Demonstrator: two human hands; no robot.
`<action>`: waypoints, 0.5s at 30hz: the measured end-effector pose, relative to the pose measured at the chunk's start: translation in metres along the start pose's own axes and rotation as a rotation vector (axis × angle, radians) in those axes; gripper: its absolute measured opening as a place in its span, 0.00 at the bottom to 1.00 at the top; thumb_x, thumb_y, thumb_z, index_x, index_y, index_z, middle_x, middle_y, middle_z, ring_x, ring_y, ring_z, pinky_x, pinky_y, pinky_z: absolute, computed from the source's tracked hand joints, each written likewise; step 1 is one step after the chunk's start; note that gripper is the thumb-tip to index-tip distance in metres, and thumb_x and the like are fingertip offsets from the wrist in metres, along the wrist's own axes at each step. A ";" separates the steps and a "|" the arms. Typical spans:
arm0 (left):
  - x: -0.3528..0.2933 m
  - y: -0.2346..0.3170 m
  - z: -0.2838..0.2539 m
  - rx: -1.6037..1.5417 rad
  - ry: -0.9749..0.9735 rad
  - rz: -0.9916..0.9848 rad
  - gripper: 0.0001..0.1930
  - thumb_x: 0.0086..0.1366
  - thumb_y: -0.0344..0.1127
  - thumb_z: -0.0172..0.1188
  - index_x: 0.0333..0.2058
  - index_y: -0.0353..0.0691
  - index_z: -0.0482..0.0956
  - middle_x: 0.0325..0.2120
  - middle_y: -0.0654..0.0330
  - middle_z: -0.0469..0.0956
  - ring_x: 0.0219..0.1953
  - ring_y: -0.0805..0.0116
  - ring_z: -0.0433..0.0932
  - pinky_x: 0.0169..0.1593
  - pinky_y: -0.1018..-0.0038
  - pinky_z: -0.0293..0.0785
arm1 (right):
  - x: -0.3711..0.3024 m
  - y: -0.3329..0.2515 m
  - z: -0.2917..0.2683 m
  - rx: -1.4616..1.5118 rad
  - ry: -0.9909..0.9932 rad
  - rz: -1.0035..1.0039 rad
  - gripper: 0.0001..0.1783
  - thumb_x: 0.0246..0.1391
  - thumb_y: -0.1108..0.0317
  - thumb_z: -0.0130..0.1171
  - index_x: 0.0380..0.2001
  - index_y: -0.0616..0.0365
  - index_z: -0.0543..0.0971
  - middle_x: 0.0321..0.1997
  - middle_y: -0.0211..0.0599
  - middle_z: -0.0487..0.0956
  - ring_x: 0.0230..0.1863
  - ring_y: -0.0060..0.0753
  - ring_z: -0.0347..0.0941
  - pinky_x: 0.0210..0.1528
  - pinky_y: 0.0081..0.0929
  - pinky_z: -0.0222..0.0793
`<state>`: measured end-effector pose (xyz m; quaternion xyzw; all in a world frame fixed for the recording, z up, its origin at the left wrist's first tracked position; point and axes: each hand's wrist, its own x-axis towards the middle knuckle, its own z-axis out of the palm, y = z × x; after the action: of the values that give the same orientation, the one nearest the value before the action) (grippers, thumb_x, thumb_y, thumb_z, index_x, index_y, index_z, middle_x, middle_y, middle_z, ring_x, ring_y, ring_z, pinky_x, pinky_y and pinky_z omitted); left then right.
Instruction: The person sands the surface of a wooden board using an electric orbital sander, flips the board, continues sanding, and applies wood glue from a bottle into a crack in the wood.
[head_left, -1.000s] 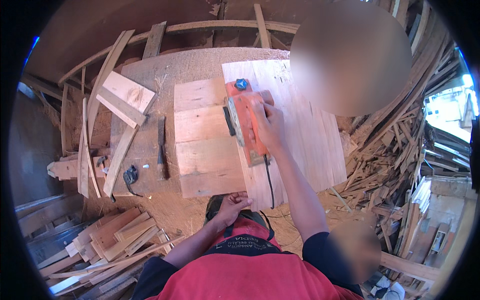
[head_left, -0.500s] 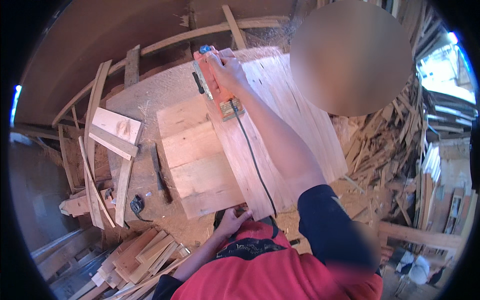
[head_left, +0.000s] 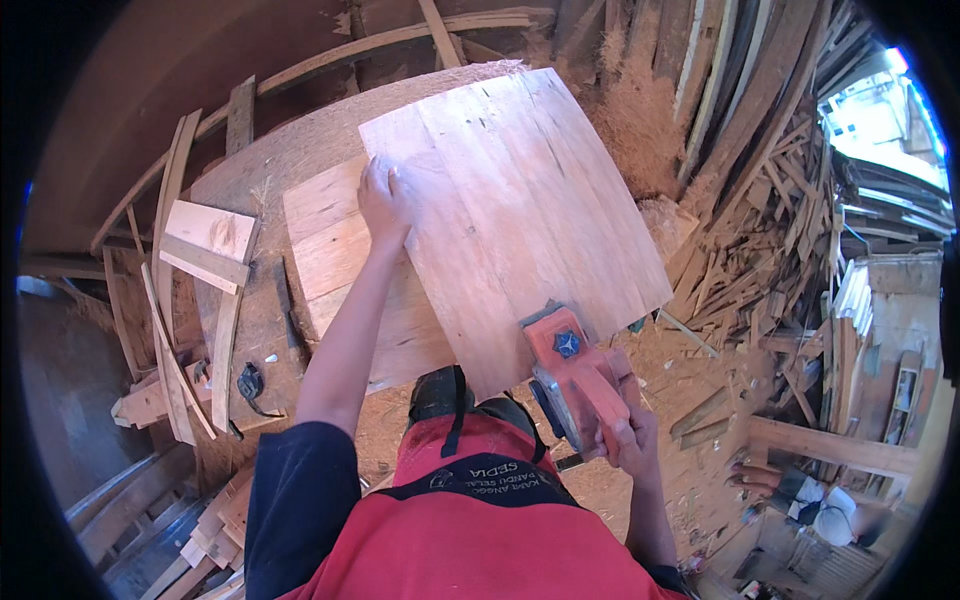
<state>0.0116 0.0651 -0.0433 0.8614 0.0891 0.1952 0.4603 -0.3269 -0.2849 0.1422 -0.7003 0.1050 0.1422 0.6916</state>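
The planer (head_left: 585, 375), at the near edge of the wooden panel (head_left: 510, 200), is clasped by the right hand (head_left: 630, 442), fingers curled; the panel's left edge is touched by the left hand (head_left: 383, 205), grip unclear.

There are two broad wooden panels (head_left: 510, 200) (head_left: 322, 225), one orange planer (head_left: 588, 383) and one blue star-shaped knob (head_left: 567, 345).

the panel (head_left: 500, 220) is pale wood, made from several long strips side by side, with small dark marks here and there. it lies flat and a little turned. the planer (head_left: 575, 372) is orange-red, with a blue knob at its front end. this end overlaps the near edge of the panel; the rear end is beyond it.
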 end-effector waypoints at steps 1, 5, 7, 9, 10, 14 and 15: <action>-0.001 0.000 0.014 0.199 0.070 0.025 0.22 0.75 0.39 0.47 0.63 0.34 0.69 0.61 0.41 0.71 0.65 0.47 0.69 0.69 0.54 0.59 | -0.005 0.004 0.000 0.006 0.012 0.006 0.21 0.67 0.53 0.56 0.40 0.65 0.78 0.23 0.27 0.76 0.19 0.15 0.70 0.20 0.18 0.64; -0.003 -0.001 0.023 0.193 0.061 0.032 0.24 0.76 0.38 0.43 0.66 0.35 0.64 0.66 0.42 0.65 0.70 0.47 0.63 0.73 0.47 0.49 | 0.019 -0.001 0.009 -0.003 0.045 -0.002 0.19 0.67 0.55 0.57 0.40 0.64 0.78 0.23 0.25 0.76 0.19 0.15 0.70 0.20 0.18 0.64; -0.004 0.003 0.020 0.218 0.042 0.006 0.23 0.76 0.37 0.43 0.66 0.35 0.64 0.66 0.42 0.65 0.70 0.47 0.63 0.72 0.47 0.50 | 0.047 -0.006 0.015 0.007 0.042 0.026 0.19 0.68 0.55 0.57 0.39 0.64 0.78 0.22 0.25 0.76 0.18 0.14 0.70 0.20 0.18 0.64; -0.004 0.011 0.019 0.234 0.025 -0.023 0.23 0.76 0.37 0.42 0.66 0.35 0.64 0.66 0.42 0.65 0.70 0.47 0.63 0.72 0.47 0.50 | 0.084 -0.017 0.024 0.008 0.041 0.052 0.18 0.68 0.56 0.56 0.38 0.63 0.78 0.21 0.24 0.75 0.18 0.14 0.69 0.19 0.18 0.64; -0.005 0.015 0.019 0.219 0.010 -0.014 0.22 0.76 0.36 0.42 0.65 0.35 0.64 0.67 0.42 0.65 0.70 0.47 0.62 0.72 0.47 0.50 | 0.105 -0.024 0.029 -0.010 0.034 0.030 0.19 0.68 0.55 0.57 0.37 0.63 0.78 0.20 0.24 0.75 0.17 0.13 0.69 0.19 0.18 0.64; -0.003 0.011 0.017 0.269 0.010 0.031 0.21 0.76 0.36 0.43 0.63 0.34 0.66 0.67 0.42 0.65 0.70 0.46 0.62 0.72 0.46 0.51 | 0.189 -0.052 0.057 -0.044 0.020 -0.027 0.21 0.68 0.53 0.57 0.33 0.62 0.79 0.16 0.25 0.73 0.15 0.14 0.68 0.17 0.19 0.63; -0.003 0.012 0.016 0.271 0.014 0.031 0.21 0.76 0.36 0.43 0.63 0.34 0.66 0.67 0.42 0.65 0.70 0.46 0.62 0.72 0.46 0.51 | 0.209 -0.057 0.063 -0.043 0.017 -0.029 0.21 0.68 0.53 0.57 0.33 0.62 0.79 0.16 0.25 0.73 0.15 0.14 0.68 0.17 0.19 0.63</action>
<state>0.0154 0.0452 -0.0428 0.9156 0.1045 0.1943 0.3362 -0.1144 -0.2105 0.1232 -0.7177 0.0975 0.1286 0.6773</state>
